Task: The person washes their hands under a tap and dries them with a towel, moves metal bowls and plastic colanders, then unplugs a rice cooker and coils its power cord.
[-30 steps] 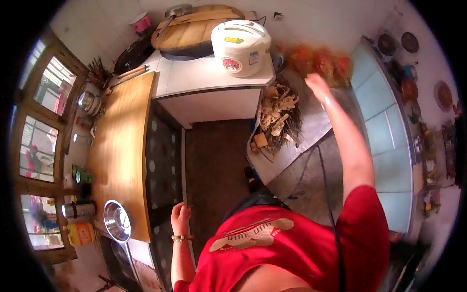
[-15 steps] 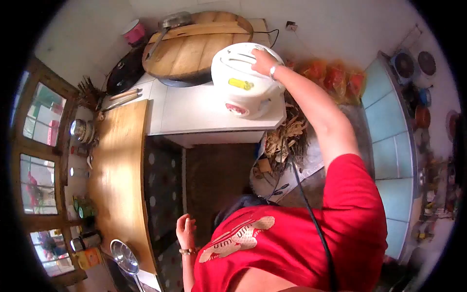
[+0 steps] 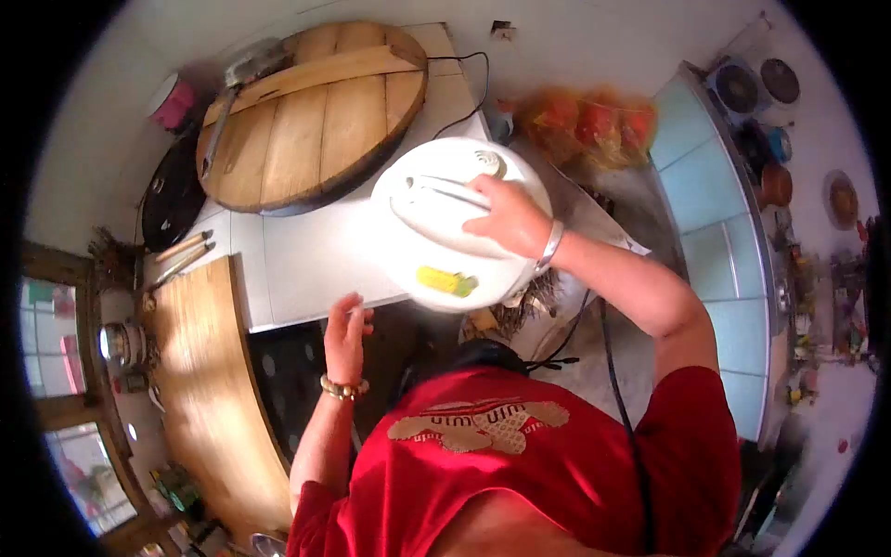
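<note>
A white rice cooker [image 3: 408, 246] with a yellow label [image 3: 447, 280] on its lid hangs over the right front edge of the white tiled counter [image 3: 306, 255]. My right hand [image 3: 510, 218] is closed round the carrying handle [image 3: 455, 192] across its top. The cooker's underside is hidden, and the lid faces up toward me. My left hand [image 3: 345, 342] is raised in front of the counter edge, left of the cooker and apart from it. Its fingers are slightly bent and spread, with nothing clear to see in them.
A large round wooden lid [image 3: 316, 116] covers a pot at the back, with a metal ladle [image 3: 223, 125] on it. A black pan lid [image 3: 172, 195] leans at the left. A wooden board [image 3: 204, 371] lies left. Dry husks [image 3: 529, 306] and cables lie below right.
My right hand has brought the rice cooker off its counter spot toward my body, tilting it. My left hand has risen from my side toward the counter edge. The view has shifted.
</note>
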